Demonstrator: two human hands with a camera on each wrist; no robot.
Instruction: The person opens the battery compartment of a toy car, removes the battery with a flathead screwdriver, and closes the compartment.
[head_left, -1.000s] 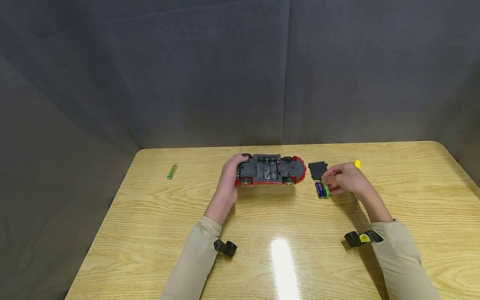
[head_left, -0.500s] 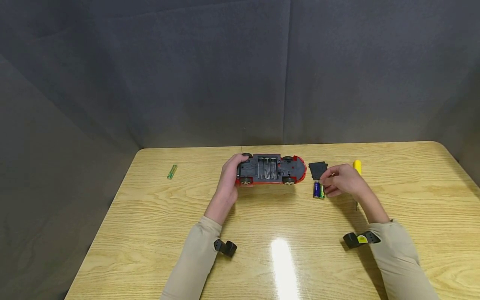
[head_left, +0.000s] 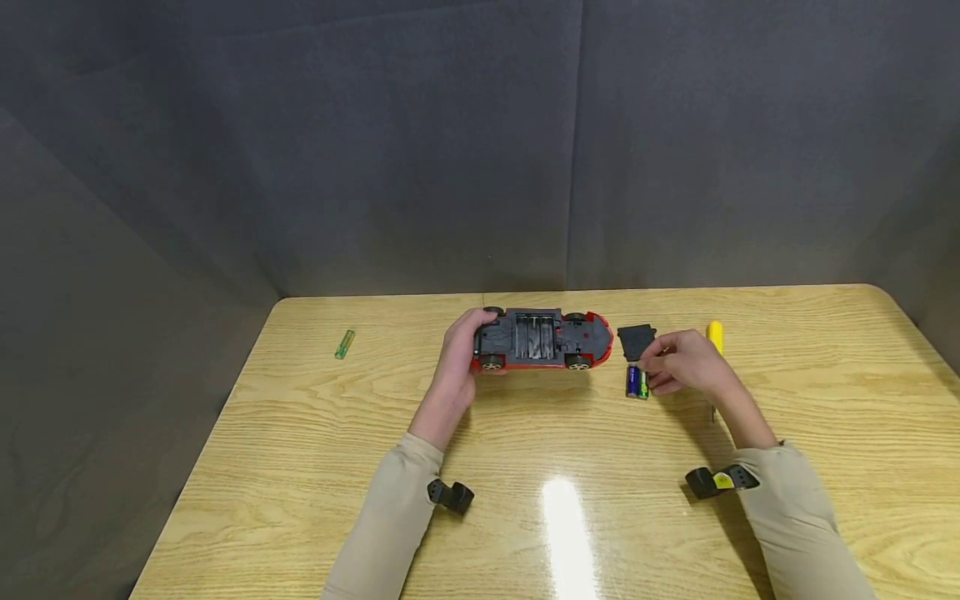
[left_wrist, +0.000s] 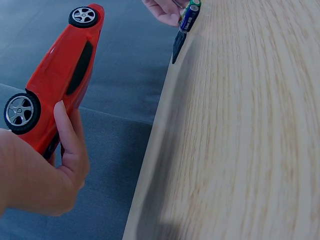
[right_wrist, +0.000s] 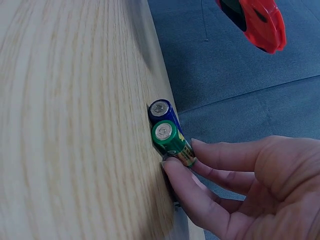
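My left hand (head_left: pixel 456 352) grips the rear end of a red toy car (left_wrist: pixel 67 70), which is held upside down above the table. Its dark underside faces up in the head view, showing an uncovered battery compartment (head_left: pixel 535 337) with dark slots. To the right, my right hand (head_left: pixel 688 360) pinches a green battery (right_wrist: pixel 170 136) between thumb and fingertips at the end nearer the hand. A blue battery (right_wrist: pixel 162 111) lies right beside the green one, both on the tabletop. Just behind them is a black square battery cover (head_left: pixel 637 341).
A screwdriver with a yellow handle (head_left: pixel 715 335) lies beyond my right hand, its shaft partly hidden under the wrist. Far left on the wooden table (head_left: pixel 300 467) lies another pair of green batteries (head_left: pixel 345 343). A dark curtain (head_left: pixel 420 167) hangs behind the table's back edge.
Over the second, my right hand has shifted slightly left, and the blue and green batteries have moved left and straightened. The car and left hand have stayed put.
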